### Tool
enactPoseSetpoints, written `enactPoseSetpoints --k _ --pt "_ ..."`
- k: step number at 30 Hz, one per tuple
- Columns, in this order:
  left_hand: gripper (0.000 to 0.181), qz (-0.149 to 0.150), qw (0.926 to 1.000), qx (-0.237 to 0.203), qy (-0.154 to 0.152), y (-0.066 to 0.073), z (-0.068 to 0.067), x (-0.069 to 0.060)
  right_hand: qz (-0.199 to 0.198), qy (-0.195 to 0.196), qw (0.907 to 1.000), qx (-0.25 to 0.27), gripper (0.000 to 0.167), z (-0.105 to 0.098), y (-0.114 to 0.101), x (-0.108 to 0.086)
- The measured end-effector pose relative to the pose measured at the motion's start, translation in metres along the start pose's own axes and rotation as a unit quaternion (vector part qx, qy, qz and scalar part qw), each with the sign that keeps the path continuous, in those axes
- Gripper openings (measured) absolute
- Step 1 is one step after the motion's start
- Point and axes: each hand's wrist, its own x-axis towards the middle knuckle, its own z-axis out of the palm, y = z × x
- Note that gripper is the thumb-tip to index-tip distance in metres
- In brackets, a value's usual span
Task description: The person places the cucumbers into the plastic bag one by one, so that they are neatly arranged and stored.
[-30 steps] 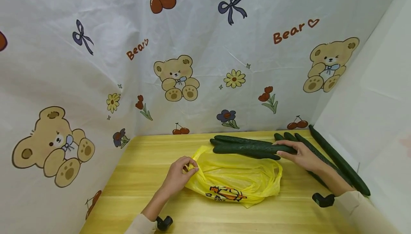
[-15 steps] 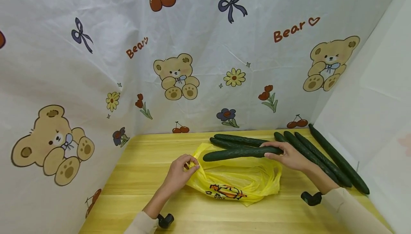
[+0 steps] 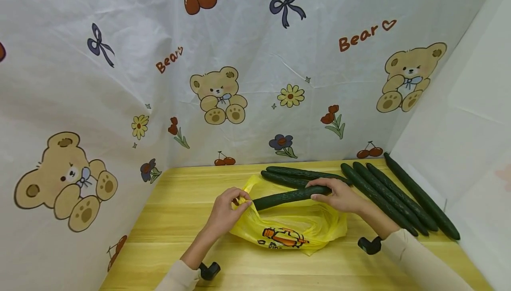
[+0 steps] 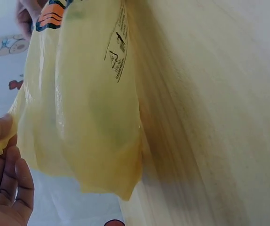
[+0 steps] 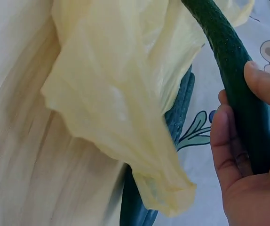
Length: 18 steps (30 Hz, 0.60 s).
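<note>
A yellow plastic bag (image 3: 281,233) lies on the table with its mouth open. At its left edge my left hand (image 3: 225,211) pinches the rim; the left wrist view shows thumb and fingers of this hand (image 4: 5,179) on the bag's corner (image 4: 83,117). My right hand (image 3: 339,195) grips a cucumber (image 3: 285,197) by its right end, and the cucumber's left end is over the bag's mouth, close to the left hand. In the right wrist view the fingers and thumb of the hand (image 5: 252,141) wrap the cucumber (image 5: 234,70) beside the bag (image 5: 111,89).
Two cucumbers (image 3: 303,173) lie behind the bag. Several more (image 3: 395,193) lie side by side at the right, the outermost (image 3: 423,198) along the white side wall. A patterned sheet (image 3: 255,140) hangs behind the wooden table (image 3: 179,193).
My right hand has lifted the cucumber off those behind the bag and brought it left and forward over the bag's mouth, its left end now lower. The left hand keeps its pinch on the rim.
</note>
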Motion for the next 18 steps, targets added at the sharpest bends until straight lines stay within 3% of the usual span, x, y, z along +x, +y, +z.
enactPoseSetpoints --k 4,10,13,18 --pt "0.014 0.019 0.9997 0.007 0.016 0.004 -0.005 0.002 0.003 0.007 0.9986 -0.052 0.031 0.001 -0.001 -0.003" --pt "0.015 0.030 0.9988 -0.002 0.040 0.011 -0.013 0.003 -0.025 0.030 0.9925 -0.116 0.032 0.000 -0.005 -0.009" --pt "0.014 0.026 0.9990 -0.003 0.036 0.008 -0.011 0.004 -0.029 0.038 0.9926 -0.112 0.032 0.000 -0.006 -0.010" --pt "0.013 0.017 0.9996 0.006 0.023 0.002 -0.006 0.003 -0.040 0.041 0.9963 -0.064 0.030 0.002 -0.007 -0.012"
